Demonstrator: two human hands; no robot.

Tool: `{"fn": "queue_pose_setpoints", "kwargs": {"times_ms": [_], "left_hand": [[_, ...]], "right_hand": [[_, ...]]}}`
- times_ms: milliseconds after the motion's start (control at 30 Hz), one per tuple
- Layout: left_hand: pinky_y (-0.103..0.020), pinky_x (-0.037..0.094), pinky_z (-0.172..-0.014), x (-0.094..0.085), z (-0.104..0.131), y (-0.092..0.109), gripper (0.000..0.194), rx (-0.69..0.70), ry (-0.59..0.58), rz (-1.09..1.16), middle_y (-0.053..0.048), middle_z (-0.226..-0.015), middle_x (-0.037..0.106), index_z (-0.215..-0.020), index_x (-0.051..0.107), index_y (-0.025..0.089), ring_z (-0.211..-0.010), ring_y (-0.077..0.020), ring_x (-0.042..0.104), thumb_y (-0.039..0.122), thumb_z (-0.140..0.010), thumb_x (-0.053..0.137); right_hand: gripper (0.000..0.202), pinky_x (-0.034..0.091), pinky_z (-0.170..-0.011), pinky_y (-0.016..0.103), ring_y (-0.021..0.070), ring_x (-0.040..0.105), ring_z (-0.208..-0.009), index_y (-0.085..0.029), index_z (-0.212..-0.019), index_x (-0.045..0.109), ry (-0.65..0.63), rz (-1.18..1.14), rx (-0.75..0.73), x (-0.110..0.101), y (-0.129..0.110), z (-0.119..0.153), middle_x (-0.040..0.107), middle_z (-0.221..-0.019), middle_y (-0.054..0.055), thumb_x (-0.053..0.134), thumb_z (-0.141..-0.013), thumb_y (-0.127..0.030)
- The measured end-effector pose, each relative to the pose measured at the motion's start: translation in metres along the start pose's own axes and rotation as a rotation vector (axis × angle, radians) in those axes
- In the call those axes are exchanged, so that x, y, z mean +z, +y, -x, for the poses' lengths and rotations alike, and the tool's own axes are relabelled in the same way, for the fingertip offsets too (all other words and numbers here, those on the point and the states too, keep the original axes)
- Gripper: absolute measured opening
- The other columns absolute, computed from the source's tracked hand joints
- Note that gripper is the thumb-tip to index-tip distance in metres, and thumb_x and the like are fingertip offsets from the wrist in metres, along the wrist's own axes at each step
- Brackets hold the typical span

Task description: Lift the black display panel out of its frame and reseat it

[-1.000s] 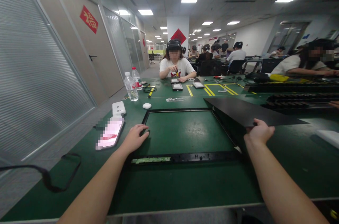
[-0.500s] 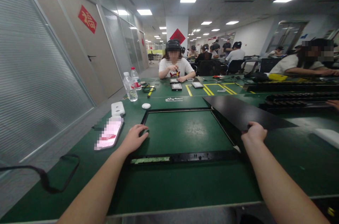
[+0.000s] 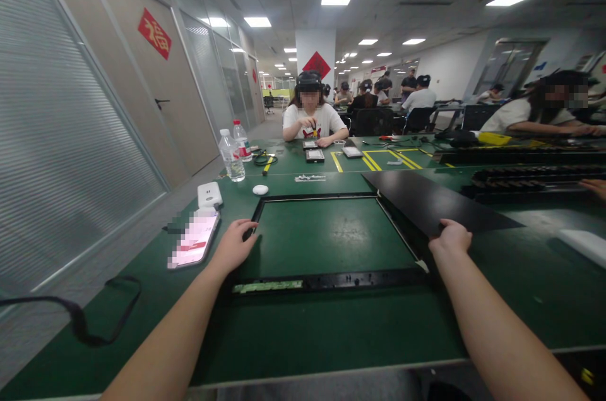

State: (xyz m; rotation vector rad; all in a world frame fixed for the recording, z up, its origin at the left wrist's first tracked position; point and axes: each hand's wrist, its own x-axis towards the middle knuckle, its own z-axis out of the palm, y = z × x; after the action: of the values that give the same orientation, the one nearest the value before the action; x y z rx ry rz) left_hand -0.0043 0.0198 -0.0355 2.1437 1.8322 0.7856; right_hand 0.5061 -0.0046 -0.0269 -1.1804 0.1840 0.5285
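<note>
On the table in front of me lies a thin black rectangular frame, with a green circuit strip along the left of its near bar. My left hand has its fingers curled over the frame's left bar, which it partly hides. With its fingers closed, my right hand grips the near edge of a flat black panel. The panel is tilted and sits at the frame's right side, its far left corner close to the frame's far right corner. A small whitish tab shows at the near right corner.
Left of the frame are a phone, a white power-bank-like block and a white oval case. Water bottles stand farther back. Across the green table a person works. Long black parts lie at right.
My left hand has shifted slightly left, its fingers closing over the frame's bar. My right hand and the panel have moved a little to the left.
</note>
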Motion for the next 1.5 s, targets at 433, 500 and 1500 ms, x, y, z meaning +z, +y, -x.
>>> {"fn": "queue_pose_setpoints", "kwargs": {"times_ms": [433, 500, 1500], "left_hand": [[-0.047, 0.052, -0.109, -0.004, 0.003, 0.004, 0.038, -0.074, -0.036, 0.021, -0.012, -0.13, 0.077, -0.115, 0.077, 0.022, -0.123, -0.0345, 0.071, 0.028, -0.083, 0.056], [-0.047, 0.051, -0.109, -0.004, 0.003, 0.004, 0.039, -0.081, -0.044, 0.02, -0.013, -0.132, 0.076, -0.115, 0.077, 0.02, -0.124, -0.0349, 0.07, 0.027, -0.084, 0.054], [-0.052, 0.041, -0.118, -0.007, 0.001, 0.008, 0.038, -0.07, 0.057, 0.163, -0.017, -0.132, 0.072, -0.103, 0.078, 0.02, -0.131, -0.0383, 0.063, 0.039, -0.075, 0.062]], "right_hand": [[0.032, 0.066, -0.066, 0.035, 0.0147, 0.066, -0.068, -0.019, -0.089, 0.055, -0.096, -0.047, 0.106, 0.003, 0.01, -0.015, 0.065, -0.085, -0.001, 0.059, -0.066, 0.002], [0.03, 0.066, -0.067, 0.034, 0.0146, 0.067, -0.068, -0.019, -0.089, 0.056, -0.111, -0.055, 0.117, 0.003, 0.011, -0.016, 0.065, -0.083, -0.001, 0.059, -0.067, 0.002], [0.023, 0.059, -0.055, 0.019, 0.0107, 0.064, -0.059, -0.018, -0.08, 0.057, -0.338, -0.22, 0.13, 0.003, -0.011, 0.016, 0.063, -0.068, -0.003, 0.058, -0.066, 0.001]]}}
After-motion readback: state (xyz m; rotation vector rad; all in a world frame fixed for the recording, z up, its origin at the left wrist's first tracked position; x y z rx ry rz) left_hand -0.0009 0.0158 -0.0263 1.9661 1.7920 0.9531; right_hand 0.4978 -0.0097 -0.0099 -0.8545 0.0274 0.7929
